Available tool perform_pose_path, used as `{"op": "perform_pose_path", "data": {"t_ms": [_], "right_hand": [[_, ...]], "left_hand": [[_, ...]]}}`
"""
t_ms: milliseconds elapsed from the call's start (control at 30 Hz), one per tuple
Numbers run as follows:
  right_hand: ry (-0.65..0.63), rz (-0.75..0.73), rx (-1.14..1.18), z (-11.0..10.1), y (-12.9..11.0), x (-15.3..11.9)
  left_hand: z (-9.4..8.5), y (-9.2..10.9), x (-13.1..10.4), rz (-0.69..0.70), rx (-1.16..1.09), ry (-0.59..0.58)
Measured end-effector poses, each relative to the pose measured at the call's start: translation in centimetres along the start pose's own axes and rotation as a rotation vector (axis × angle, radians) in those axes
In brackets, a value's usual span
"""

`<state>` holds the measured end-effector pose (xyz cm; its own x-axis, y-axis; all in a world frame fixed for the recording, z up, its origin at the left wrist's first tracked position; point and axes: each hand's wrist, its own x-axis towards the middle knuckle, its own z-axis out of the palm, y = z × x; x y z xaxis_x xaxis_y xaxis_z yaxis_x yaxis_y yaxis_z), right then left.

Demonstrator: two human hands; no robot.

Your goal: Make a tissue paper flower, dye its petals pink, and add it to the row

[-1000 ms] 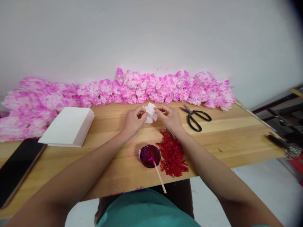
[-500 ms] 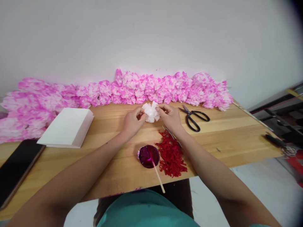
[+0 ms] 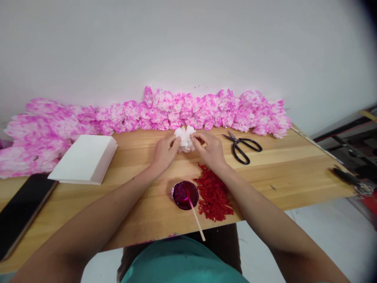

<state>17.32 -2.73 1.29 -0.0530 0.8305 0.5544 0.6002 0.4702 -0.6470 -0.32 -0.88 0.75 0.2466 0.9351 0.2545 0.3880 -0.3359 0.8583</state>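
Observation:
A small white tissue paper flower [image 3: 185,137] is held between my two hands above the wooden table [image 3: 294,173]. My left hand [image 3: 163,152] pinches its left side and my right hand [image 3: 209,149] pinches its right side with fingertips on the petals. Just in front of my hands lies a pile of red wire ties [image 3: 214,194]. Beside it stands a small cup of dark pink dye [image 3: 185,195] with a wooden stick [image 3: 196,221] leaning out over the table's front edge.
A long row of pink-and-white paper flowers [image 3: 147,114] lines the wall. Black scissors [image 3: 243,147] lie right of my hands. A stack of white paper [image 3: 85,158] and a dark phone [image 3: 20,212] lie at the left. Dark tools [image 3: 347,177] sit at the right edge.
My hands have turned and worked the white flower; its petals look more fluffed and it sits slightly higher and to the left. Nothing else on the table has moved.

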Motion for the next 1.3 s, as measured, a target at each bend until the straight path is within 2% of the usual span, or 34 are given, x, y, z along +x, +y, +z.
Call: {"op": "perform_pose_path", "data": {"t_ms": [167,333,533,667,800,1000,1200,1300], "right_hand": [[0.042,0.258,0.287,0.2,0.9,0.3],[0.042,0.295,0.359,0.2,1.1,0.4],[0.040,0.276,0.312,0.0,0.4,0.4],[0.015,0.206,0.260,0.0,-0.1,0.2],[-0.016,0.127,0.188,0.2,-0.2,-0.1],[0.010,0.189,0.207,-0.3,0.0,0.2],[-0.033,0.170,0.067,-0.1,0.1,0.1],[-0.009,0.190,0.082,0.1,0.5,0.2]], "left_hand": [[0.1,-0.7,0.6,-0.138,-0.370,-0.009],[0.3,-0.7,0.7,-0.142,-0.469,-0.006],[0.3,-0.6,0.4,-0.130,-0.385,-0.051],[0.4,-0.6,0.3,-0.104,-0.260,-0.052],[0.5,-0.6,0.4,-0.140,-0.187,-0.038],[0.8,-0.6,0.4,-0.127,-0.225,-0.047],[0.8,-0.5,0.4,-0.101,-0.225,-0.055],[0.6,-0.4,0.5,-0.130,-0.292,-0.067]]}}
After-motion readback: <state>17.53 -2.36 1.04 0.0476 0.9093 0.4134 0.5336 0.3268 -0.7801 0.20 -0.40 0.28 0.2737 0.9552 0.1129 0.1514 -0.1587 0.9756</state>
